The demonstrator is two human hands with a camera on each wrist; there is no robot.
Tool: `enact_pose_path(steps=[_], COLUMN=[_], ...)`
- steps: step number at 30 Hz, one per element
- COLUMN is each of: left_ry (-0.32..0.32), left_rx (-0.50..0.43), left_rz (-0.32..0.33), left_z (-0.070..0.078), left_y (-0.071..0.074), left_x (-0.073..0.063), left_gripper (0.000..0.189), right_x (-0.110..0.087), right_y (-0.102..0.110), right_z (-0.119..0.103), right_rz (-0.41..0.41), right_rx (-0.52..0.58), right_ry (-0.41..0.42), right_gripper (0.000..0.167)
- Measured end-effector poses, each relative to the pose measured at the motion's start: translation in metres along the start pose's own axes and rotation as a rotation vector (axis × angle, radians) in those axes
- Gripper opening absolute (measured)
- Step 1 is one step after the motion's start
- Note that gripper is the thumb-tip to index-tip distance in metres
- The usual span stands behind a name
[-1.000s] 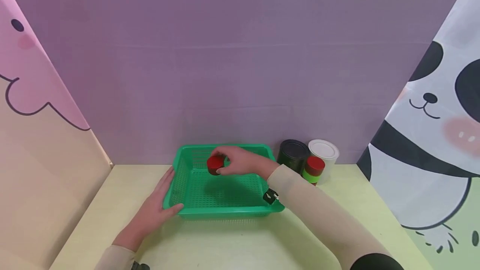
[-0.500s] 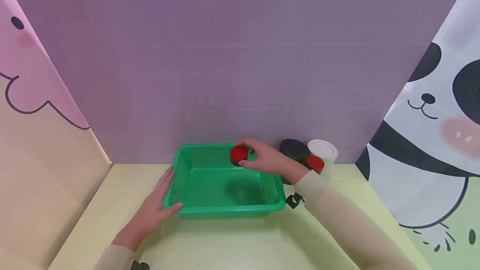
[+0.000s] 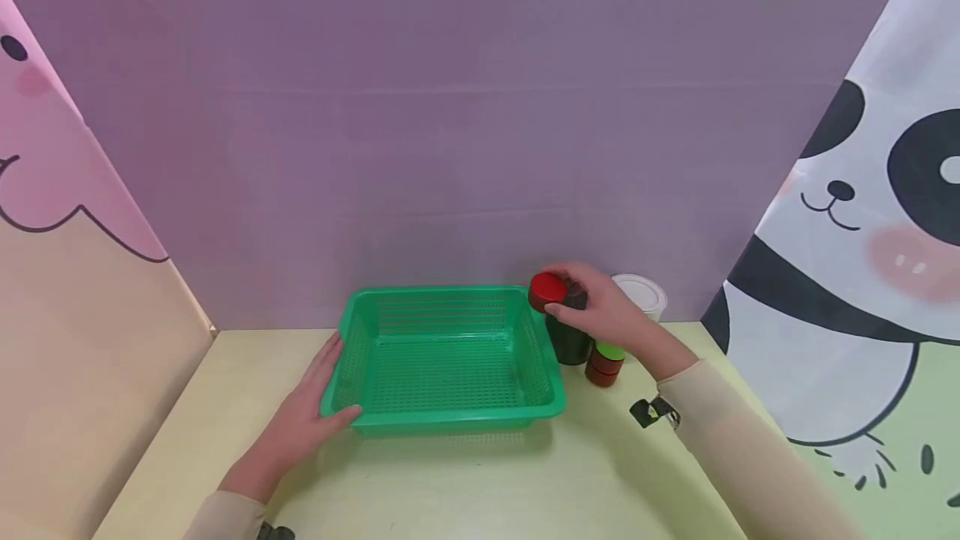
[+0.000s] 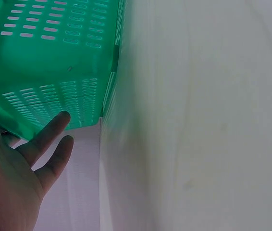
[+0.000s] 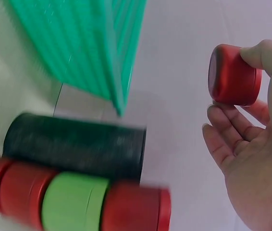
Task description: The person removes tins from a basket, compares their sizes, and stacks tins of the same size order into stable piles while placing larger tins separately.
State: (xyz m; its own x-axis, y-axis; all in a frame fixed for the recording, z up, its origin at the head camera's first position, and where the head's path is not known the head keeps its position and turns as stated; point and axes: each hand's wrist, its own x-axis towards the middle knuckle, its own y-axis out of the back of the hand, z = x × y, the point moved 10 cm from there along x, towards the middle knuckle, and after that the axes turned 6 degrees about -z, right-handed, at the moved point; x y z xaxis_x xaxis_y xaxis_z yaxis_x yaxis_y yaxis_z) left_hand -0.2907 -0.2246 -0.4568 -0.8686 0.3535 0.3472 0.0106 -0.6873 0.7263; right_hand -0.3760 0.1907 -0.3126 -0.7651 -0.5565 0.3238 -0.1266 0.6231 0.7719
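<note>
My right hand (image 3: pixel 609 312) pinches a small round red tin (image 3: pixel 546 292) between thumb and fingers, raised just past the right rim of the green plastic basket (image 3: pixel 450 417). In the right wrist view the red tin (image 5: pixel 234 74) is held sideways to that camera, its base edge toward the basket. Below the hand stand a black canister (image 3: pixel 567 344) and a stack of red and green small tins (image 3: pixel 604 365). My left hand (image 3: pixel 300 419) rests along the basket's left side, thumb at the front rim. Its fingers (image 4: pixel 54 132) lie extended by the perforated wall.
A white-lidded canister (image 3: pixel 641 294) stands behind the right hand, partly hidden by it. The pale table (image 3: pixel 450 490) meets a purple backdrop (image 3: pixel 450 148) just behind the basket. Side panels show a pink cartoon on the left and a panda (image 3: pixel 840 307) on the right.
My right hand has carried the red tin rightward and up, from over the basket to above the black canister and stack. My left hand stays at the basket.
</note>
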Motion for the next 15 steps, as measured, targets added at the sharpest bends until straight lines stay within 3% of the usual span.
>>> enact_pose_path(steps=[10, 15], left_ry=[0.009, 0.003], left_rx=[-0.014, -0.020], left_rz=[-0.006, -0.004], left_z=[-0.001, 0.000], left_y=[0.001, 0.000], left_x=[-0.001, -0.001], left_gripper=[0.100, 0.100], right_x=[-0.046, -0.065], right_y=[0.038, 0.048], right_z=[0.033, 0.046], right_rz=[0.128, 0.158], right_rx=[-0.077, -0.055], right_ry=[-0.088, -0.132], right_gripper=[0.049, 0.051])
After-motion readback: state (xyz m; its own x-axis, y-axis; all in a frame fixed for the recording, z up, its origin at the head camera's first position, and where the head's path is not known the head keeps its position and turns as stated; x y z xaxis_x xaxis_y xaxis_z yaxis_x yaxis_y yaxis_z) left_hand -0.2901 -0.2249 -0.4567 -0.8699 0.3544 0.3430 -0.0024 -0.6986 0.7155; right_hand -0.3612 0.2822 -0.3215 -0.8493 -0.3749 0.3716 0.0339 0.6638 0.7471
